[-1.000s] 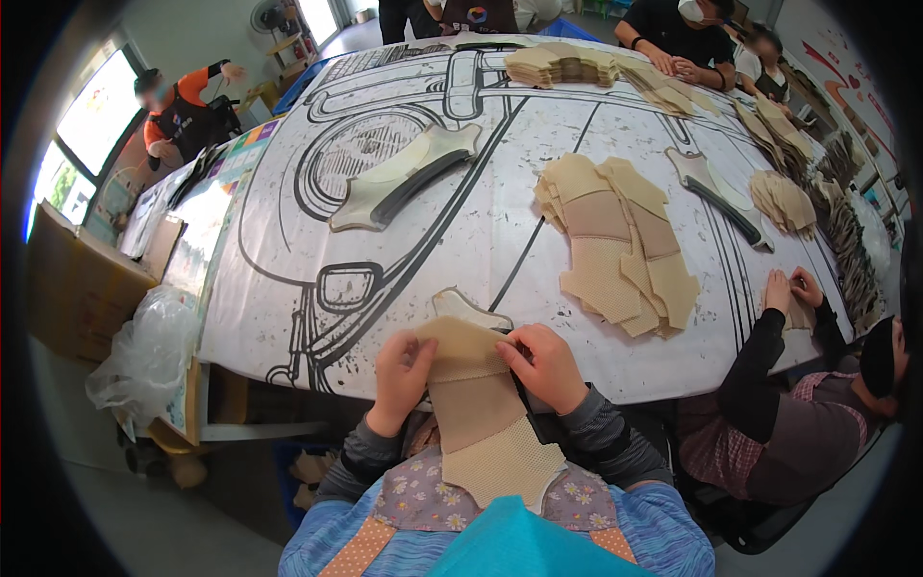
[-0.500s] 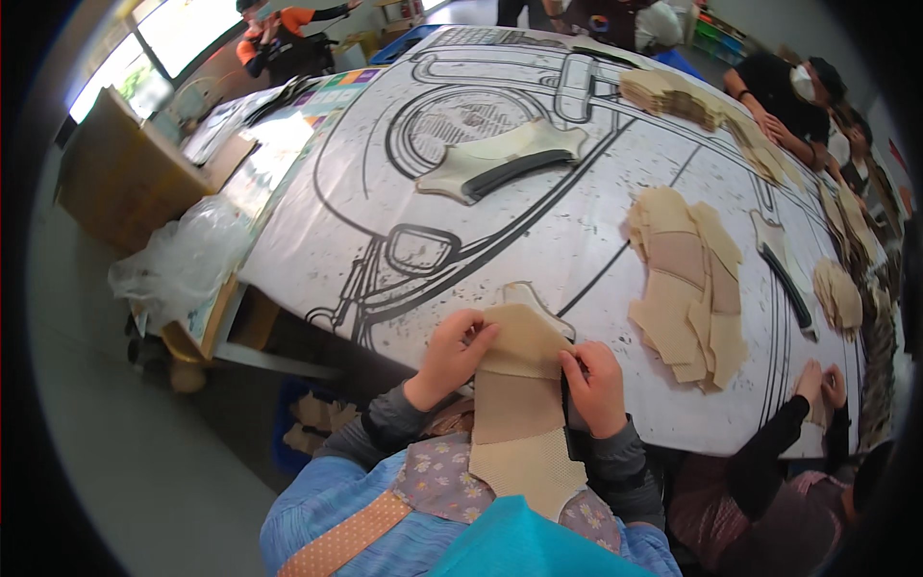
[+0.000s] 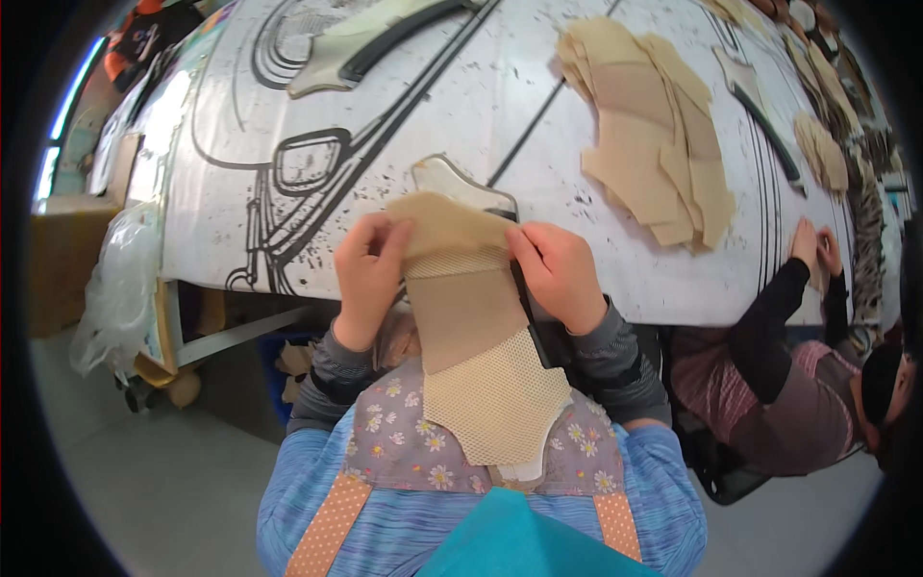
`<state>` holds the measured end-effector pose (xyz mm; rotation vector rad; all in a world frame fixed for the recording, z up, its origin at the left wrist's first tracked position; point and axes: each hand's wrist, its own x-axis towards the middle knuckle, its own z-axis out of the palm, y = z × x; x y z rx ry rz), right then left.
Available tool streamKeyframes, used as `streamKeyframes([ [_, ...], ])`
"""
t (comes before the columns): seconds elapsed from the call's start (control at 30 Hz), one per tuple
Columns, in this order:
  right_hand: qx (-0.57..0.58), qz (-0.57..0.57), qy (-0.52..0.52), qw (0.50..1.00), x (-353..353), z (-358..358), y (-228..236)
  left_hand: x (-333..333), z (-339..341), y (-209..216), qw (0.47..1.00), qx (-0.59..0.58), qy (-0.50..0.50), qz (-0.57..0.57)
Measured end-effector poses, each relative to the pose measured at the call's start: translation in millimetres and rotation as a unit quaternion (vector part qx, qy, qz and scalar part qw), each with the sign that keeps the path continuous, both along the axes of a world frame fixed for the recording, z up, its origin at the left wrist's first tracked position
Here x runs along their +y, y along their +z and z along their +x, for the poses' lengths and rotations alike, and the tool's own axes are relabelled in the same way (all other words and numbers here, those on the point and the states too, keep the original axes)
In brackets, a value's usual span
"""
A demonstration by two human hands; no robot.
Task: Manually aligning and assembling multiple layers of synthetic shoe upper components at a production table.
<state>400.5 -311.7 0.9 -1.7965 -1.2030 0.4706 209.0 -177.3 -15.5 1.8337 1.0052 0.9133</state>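
Observation:
A long fabric piece (image 3: 466, 317) lies in front of me, beige mesh at the near end and smooth brown across its middle. Its far end, a beige flap, is lifted and curled by both hands. My left hand (image 3: 368, 274) pinches the flap's left corner between thumb and fingers. At the right corner, my right hand (image 3: 560, 274) grips the same flap. Beneath the fabric is a white shaped form (image 3: 450, 181), showing past the far end and at the near tip, with a black strip along its right side. The form's middle is covered.
A stack of beige and brown fabric pieces (image 3: 644, 125) lies on the printed white table cover (image 3: 538, 192). Similar forms with black strips (image 3: 409, 38) rest farther off. At right a co-worker's hands (image 3: 815, 252) are on the table; a plastic bag (image 3: 120, 288) hangs at left.
My view has tilted down and closer. Both hands still hold the flap, which is now more raised and folded, exposing mesh under it; the fabric's near end shows more fully.

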Motion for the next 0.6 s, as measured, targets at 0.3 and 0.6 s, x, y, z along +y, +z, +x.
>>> streamKeyframes([
  [0.3,-0.01,-0.043,-0.045,0.998,-2.3,-1.8,1.0,0.7,4.5,-3.6,0.999,0.001,-0.02,-0.044],
  [0.6,-0.007,-0.093,-0.082,0.992,6.5,-0.8,4.4,11.9,16.4,2.4,0.996,0.083,-0.013,-0.014],
])
